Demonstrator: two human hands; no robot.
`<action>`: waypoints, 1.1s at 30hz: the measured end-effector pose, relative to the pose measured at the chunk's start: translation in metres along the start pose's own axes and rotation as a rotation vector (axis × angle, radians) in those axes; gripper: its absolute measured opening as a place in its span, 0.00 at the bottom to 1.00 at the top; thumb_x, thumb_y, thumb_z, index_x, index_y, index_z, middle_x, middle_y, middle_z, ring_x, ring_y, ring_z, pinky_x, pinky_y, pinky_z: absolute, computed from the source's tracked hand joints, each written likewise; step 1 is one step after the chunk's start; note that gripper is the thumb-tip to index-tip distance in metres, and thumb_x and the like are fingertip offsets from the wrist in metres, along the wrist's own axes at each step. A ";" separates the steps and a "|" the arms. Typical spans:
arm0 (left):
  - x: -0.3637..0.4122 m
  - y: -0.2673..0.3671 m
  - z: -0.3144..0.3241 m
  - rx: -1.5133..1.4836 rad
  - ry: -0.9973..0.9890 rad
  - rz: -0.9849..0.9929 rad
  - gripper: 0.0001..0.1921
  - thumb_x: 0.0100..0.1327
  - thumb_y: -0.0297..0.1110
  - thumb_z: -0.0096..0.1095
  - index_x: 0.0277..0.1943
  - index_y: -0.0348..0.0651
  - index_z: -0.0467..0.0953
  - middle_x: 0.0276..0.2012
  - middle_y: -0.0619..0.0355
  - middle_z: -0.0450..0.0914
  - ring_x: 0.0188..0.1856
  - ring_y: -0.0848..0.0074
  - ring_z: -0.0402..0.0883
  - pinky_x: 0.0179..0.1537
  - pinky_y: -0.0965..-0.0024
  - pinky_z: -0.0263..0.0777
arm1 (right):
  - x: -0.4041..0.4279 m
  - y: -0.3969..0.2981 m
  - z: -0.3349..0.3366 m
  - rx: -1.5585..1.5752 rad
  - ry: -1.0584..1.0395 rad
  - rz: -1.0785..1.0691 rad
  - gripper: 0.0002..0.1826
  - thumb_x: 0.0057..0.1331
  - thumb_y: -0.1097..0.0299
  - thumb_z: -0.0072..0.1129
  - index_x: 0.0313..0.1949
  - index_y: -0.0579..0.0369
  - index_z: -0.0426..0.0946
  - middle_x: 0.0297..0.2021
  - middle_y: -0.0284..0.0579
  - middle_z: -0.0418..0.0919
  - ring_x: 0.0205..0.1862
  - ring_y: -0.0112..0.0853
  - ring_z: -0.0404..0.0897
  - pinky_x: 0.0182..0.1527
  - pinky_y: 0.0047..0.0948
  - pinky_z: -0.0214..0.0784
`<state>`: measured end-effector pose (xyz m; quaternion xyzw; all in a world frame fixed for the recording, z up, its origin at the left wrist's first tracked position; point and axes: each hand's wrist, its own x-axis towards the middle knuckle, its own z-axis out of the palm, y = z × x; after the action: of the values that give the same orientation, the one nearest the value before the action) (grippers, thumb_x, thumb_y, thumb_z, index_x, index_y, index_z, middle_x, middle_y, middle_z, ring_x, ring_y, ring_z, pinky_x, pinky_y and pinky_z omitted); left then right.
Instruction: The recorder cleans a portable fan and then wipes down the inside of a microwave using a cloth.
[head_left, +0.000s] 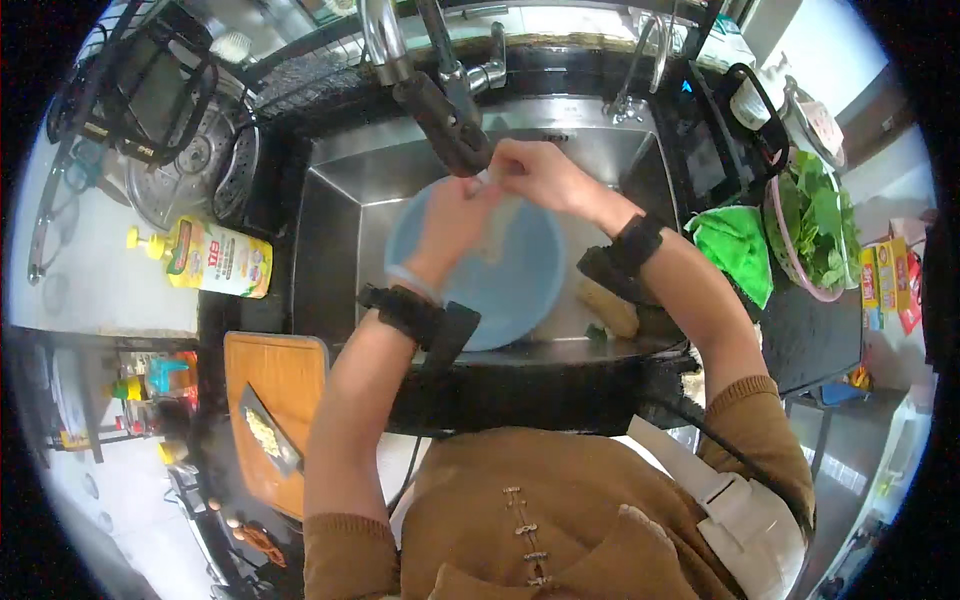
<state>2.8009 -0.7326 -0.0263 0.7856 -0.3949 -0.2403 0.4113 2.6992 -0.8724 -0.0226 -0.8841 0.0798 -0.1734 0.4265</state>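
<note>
My left hand (459, 214) and my right hand (544, 176) meet just below the black nozzle of a faucet (446, 124). Pinched between their fingertips is a small white piece (481, 178), too blurred to name. A pale streak below the fingers could be water or part of that piece; I cannot tell. Beneath both hands a round light-blue basin (517, 300) stands in the stainless steel sink (330, 232). To its right, on the sink floor, lies a long brown root vegetable (611, 307) beside a scrap of green leaf (596, 332).
Left of the sink are a yellow pump bottle (221, 255) and a wooden cutting board (274, 375) bearing a knife blade (266, 424) with chopped pale bits. A green cloth (731, 251) and a pink-rimmed basket (787, 240) of leafy greens (817, 217) sit on the right counter.
</note>
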 end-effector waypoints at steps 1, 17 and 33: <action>0.001 -0.001 -0.001 0.001 -0.002 -0.004 0.15 0.56 0.41 0.58 0.35 0.34 0.77 0.24 0.59 0.77 0.27 0.78 0.74 0.27 0.72 0.67 | 0.000 0.001 0.001 0.004 -0.001 0.003 0.13 0.54 0.65 0.54 0.35 0.60 0.70 0.26 0.54 0.74 0.29 0.40 0.75 0.34 0.36 0.66; 0.000 -0.016 0.000 0.060 0.189 0.198 0.14 0.54 0.37 0.57 0.32 0.31 0.77 0.22 0.58 0.78 0.25 0.79 0.74 0.28 0.73 0.67 | -0.018 0.062 0.024 0.210 -0.228 0.322 0.14 0.55 0.66 0.56 0.39 0.60 0.73 0.30 0.40 0.74 0.35 0.25 0.71 0.37 0.28 0.65; -0.006 -0.005 -0.032 -0.269 0.321 0.023 0.10 0.59 0.34 0.55 0.35 0.33 0.71 0.25 0.60 0.73 0.26 0.81 0.70 0.27 0.76 0.65 | -0.022 0.037 0.047 0.521 -0.317 0.575 0.21 0.57 0.57 0.58 0.47 0.51 0.73 0.42 0.36 0.74 0.45 0.26 0.71 0.46 0.27 0.64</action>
<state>2.8216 -0.7113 -0.0124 0.7471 -0.2978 -0.1580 0.5729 2.6968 -0.8551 -0.0841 -0.7039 0.2103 0.0766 0.6741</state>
